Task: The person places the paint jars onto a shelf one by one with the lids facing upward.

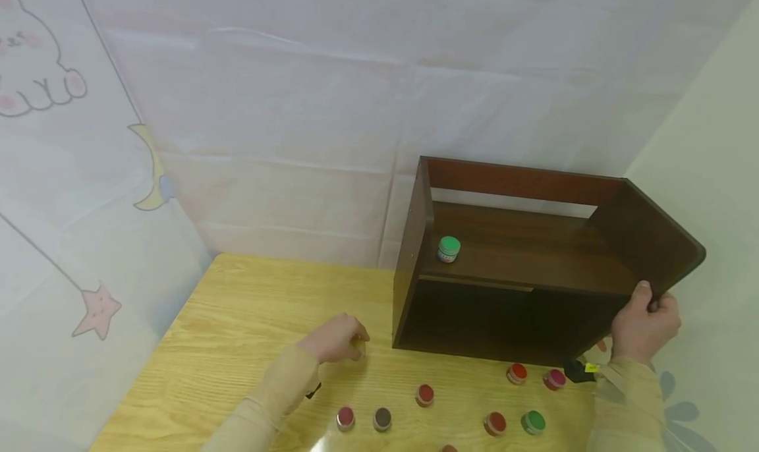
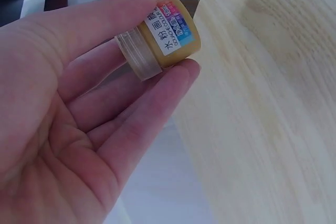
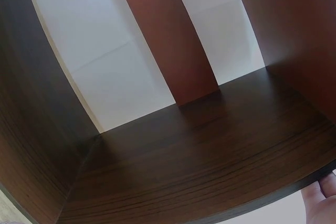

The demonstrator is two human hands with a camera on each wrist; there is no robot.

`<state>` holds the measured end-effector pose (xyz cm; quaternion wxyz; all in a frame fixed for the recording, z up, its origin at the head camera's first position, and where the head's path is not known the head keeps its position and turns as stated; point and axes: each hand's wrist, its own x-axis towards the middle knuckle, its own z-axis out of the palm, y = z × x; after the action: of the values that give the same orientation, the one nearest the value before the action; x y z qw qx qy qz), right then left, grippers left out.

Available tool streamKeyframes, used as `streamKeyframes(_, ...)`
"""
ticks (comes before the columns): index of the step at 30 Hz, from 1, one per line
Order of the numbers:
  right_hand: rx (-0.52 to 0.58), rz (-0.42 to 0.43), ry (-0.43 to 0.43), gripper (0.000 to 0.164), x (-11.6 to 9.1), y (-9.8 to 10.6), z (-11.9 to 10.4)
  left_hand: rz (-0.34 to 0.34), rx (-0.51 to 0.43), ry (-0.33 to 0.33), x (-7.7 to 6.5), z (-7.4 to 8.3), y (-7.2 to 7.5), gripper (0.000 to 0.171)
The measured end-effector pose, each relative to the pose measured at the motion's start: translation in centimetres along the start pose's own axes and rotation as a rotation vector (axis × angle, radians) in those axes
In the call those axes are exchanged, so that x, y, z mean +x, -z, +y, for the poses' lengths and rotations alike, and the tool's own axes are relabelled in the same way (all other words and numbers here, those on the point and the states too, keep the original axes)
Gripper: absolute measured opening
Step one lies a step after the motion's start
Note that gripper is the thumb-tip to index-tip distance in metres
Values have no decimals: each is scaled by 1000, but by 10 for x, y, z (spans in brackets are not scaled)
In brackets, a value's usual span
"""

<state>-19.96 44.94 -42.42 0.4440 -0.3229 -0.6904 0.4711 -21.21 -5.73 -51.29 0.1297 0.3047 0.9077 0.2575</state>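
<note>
My left hand (image 1: pixel 335 340) is above the table, left of a dark brown wooden shelf (image 1: pixel 522 241). In the left wrist view, its thumb and fingers pinch a small gouache paint jar (image 2: pixel 178 32) with yellow-ochre paint, a printed label and a clear lid. The jar is tipped on its side. With my right hand (image 1: pixel 643 327) I grip the front edge of the shelf's right side panel (image 1: pixel 658 234). A few of those fingertips (image 3: pixel 328 184) show at the panel's edge in the right wrist view. One green paint jar (image 1: pixel 449 249) stands at the left of the upper board.
Several paint jars stand on the yellow wooden table (image 1: pixel 267 300) before the shelf, among them a dark brown one (image 1: pixel 382 419), a bright red one (image 1: pixel 517 373), a magenta one (image 1: pixel 555 379) and a green one (image 1: pixel 534 422). A pale printed cloth (image 1: pixel 284 109) hangs behind.
</note>
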Motion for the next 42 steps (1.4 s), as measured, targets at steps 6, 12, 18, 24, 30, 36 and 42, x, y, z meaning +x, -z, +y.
streamKeyframes(6, 20, -8, -7, 33, 2, -1, 0, 10, 14, -7, 3, 1, 6, 37)
streamKeyframes(12, 16, -9, -20, 34, 1, 2, 0, 53, 12, -42, 5, 6, 15, 37)
streamKeyframes(18, 22, -19, -37, 29, -1, 2, -1, 106, -3, -79, 7, 16, 27, 34)
streamKeyframes(24, 23, -11, -14, 29, -2, 1, 0, 139, -5, -130, 8, 33, 45, 24)
streamKeyframes(30, 31, -7, -17, 28, 0, 0, 1, 192, 62, -193, 9, 53, 64, 25)
streamKeyframes(36, 48, -11, -34, 25, 3, -1, 2, 236, 123, -271, 7, 78, 83, 31)
streamKeyframes(42, 50, -4, -20, 31, 2, 0, 1, 280, 149, -358, 5, 104, 103, 31)
